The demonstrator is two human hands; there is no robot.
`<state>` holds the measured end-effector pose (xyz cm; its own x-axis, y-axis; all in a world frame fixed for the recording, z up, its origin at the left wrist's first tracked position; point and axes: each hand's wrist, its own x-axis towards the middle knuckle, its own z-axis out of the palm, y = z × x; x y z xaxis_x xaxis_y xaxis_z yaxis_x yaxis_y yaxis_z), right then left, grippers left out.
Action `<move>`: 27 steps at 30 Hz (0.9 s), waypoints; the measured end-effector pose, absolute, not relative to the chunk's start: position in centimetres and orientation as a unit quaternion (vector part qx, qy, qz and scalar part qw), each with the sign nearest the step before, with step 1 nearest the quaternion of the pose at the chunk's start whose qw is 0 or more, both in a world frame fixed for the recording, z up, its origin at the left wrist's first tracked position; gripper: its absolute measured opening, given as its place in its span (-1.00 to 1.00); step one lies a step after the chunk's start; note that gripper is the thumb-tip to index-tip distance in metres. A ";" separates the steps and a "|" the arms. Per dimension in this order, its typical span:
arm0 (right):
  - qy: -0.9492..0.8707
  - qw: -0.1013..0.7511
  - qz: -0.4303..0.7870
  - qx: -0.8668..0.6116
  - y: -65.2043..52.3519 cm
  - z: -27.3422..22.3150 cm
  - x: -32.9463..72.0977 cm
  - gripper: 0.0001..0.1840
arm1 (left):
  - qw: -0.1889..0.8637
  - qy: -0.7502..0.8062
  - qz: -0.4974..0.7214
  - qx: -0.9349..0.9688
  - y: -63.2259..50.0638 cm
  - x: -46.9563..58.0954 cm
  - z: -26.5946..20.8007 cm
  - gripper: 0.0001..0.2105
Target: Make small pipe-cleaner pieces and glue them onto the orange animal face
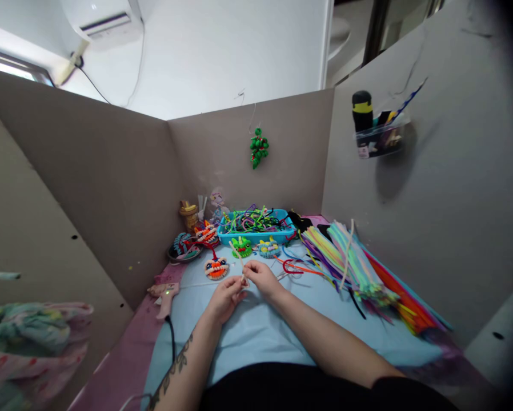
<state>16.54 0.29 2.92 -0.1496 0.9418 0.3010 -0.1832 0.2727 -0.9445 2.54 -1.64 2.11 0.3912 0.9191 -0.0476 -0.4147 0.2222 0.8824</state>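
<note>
Between my hands, over the light blue cloth (256, 337), is a pale cream pipe cleaner (235, 251). One straight end sticks up toward the back left, and a small bent part shows at my fingertips. My left hand (227, 297) pinches it from the left with curled fingers. From the right, my right hand (260, 277) grips it between thumb and fingers. Just beyond my hands lie an orange and white pipe-cleaner figure (216, 268), a green one (241, 247) and a blue and yellow one (269, 248).
A blue basket (256, 237) of tangled pipe cleaners stands at the back. Bundled pipe cleaners (359, 262) lie at the right. A pink glue gun (167, 298) with a black cord rests at the left. Grey panels (256, 188) enclose the table, one bearing a clear holder (380, 140).
</note>
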 end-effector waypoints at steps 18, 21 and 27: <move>-0.397 0.601 0.584 -0.374 0.9 1.8 15.5 -0.71 | 0.381 0.378 0.567 0.625 -1.7 3.5 1.9 -0.94; -0.388 0.612 0.584 -0.366 0.7 2.0 15.3 -0.69 | 0.369 0.386 0.571 0.623 -2.0 3.5 2.3 -0.97; -0.369 0.638 0.604 -0.303 0.0 2.4 14.8 -0.68 | 0.367 0.396 0.572 0.618 -2.2 3.7 2.5 -0.97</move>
<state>14.83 0.01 2.43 -0.0022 0.9945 0.1047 -0.5462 0.0865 -0.8332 3.69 -2.20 2.48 0.0322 0.9085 0.4166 0.0695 -0.4178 0.9059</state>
